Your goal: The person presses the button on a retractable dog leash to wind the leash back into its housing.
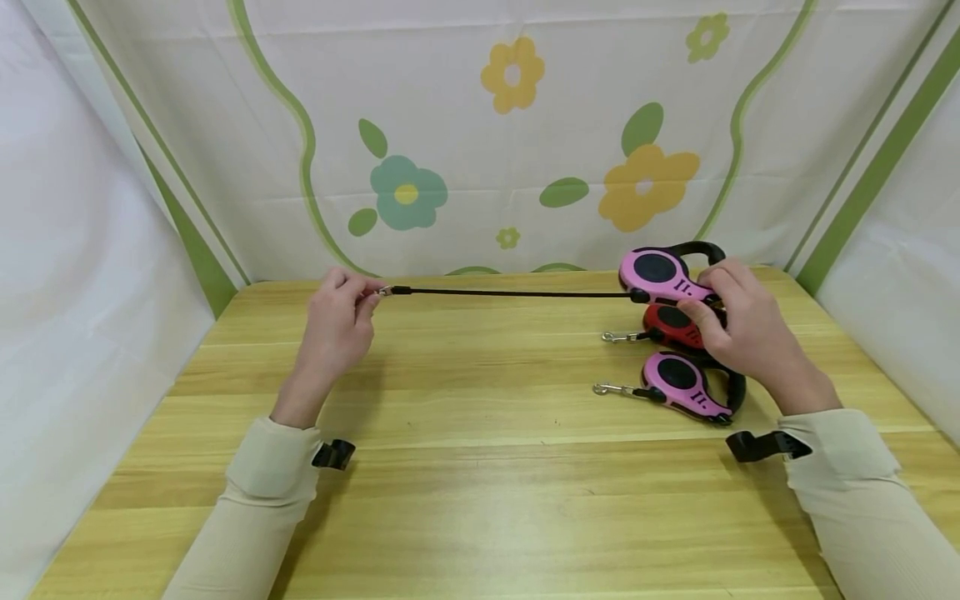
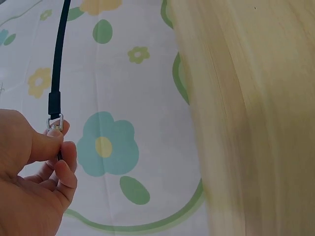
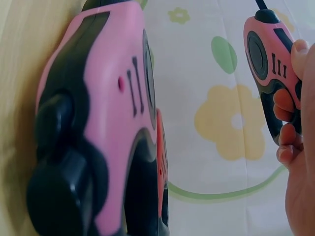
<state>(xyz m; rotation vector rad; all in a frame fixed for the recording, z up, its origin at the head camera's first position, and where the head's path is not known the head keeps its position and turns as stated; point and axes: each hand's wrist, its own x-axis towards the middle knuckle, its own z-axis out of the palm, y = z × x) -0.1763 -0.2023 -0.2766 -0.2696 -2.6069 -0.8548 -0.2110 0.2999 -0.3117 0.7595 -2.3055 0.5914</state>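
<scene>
My left hand (image 1: 336,327) pinches the metal clip (image 1: 386,291) of a retractable dog leash between thumb and fingers, as the left wrist view shows closely. From the clip, a black strap (image 1: 517,293) runs straight and taut across to a pink leash case (image 1: 654,267) on the right. My right hand (image 1: 750,321) grips that case by its black handle. In the right wrist view the fingers (image 3: 284,105) curl through the handle's loop. Just below lies a red retractable leash (image 1: 671,322), partly hidden by the right hand. Nearest me on that side rests a second pink leash (image 1: 693,398).
A wood-grain table (image 1: 480,500) carries the leashes. Behind it hangs a white cloth (image 1: 465,108) printed with flowers, and white cloth also closes both sides. Metal clips of the red leash (image 1: 621,337) and nearer pink leash (image 1: 611,389) point left on the tabletop.
</scene>
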